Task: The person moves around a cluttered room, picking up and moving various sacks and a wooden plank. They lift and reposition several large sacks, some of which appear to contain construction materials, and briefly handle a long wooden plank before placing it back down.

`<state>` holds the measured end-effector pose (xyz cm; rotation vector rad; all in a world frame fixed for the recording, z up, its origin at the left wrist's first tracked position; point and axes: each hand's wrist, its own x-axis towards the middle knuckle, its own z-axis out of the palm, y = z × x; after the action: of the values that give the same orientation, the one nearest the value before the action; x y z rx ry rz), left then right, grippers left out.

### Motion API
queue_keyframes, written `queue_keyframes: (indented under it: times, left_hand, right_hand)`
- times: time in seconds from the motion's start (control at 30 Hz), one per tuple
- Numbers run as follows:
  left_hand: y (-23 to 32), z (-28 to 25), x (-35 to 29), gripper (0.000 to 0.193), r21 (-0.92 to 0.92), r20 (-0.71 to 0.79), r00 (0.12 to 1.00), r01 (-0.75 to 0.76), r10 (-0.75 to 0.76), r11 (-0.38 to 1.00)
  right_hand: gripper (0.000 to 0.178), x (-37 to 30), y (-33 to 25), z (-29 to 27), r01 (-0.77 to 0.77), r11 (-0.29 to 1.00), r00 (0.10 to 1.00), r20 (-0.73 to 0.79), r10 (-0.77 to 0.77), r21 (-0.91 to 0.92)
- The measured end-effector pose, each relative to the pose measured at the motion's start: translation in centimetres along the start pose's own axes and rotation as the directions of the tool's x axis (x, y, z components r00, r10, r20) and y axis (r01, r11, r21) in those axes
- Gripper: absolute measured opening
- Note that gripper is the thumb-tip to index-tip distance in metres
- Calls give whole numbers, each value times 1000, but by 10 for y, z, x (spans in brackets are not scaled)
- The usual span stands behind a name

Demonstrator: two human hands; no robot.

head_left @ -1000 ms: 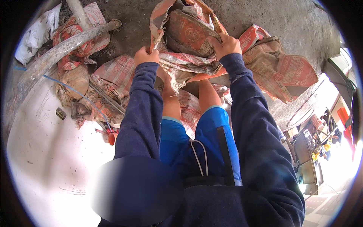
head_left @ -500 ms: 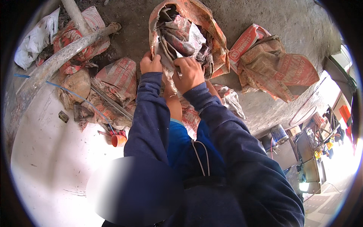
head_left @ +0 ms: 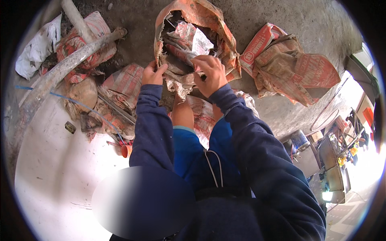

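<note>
Gripping the left side of a worn orange sack [head_left: 228, 42], the left hand [head_left: 153, 74] has its fingers clamped on the rim. The right hand [head_left: 212, 75] curls at the near edge; whether its fingers pinch cloth cannot be told. The sack gapes at far centre, with crumpled red-and-white sacking [head_left: 185, 36] inside. A folded sack [head_left: 281, 66] lies right; a dirty pole [head_left: 66, 64] lies left.
</note>
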<state>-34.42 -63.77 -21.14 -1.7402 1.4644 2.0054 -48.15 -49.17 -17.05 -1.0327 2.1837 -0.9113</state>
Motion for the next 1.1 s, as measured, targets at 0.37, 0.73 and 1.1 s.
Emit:
queue_keyframes:
  times: [0.37, 0.73, 1.1]
  left_hand:
    - [6, 29, -9, 40, 378, -322, 893, -184, 315, 907]
    - [14, 9, 42, 29, 115, -330, 867, -357, 374, 927]
    - [-55, -15, -37, 34, -86, -425, 900, -149, 99, 985]
  right_hand:
    - [48, -27, 177, -13, -687, 726, 724, -114, 680, -37]
    - [21, 27, 135, -34, -437, 899, 886, -178, 429, -9]
    - [21, 7, 29, -99, -489, 856, 869, 17, 494, 168]
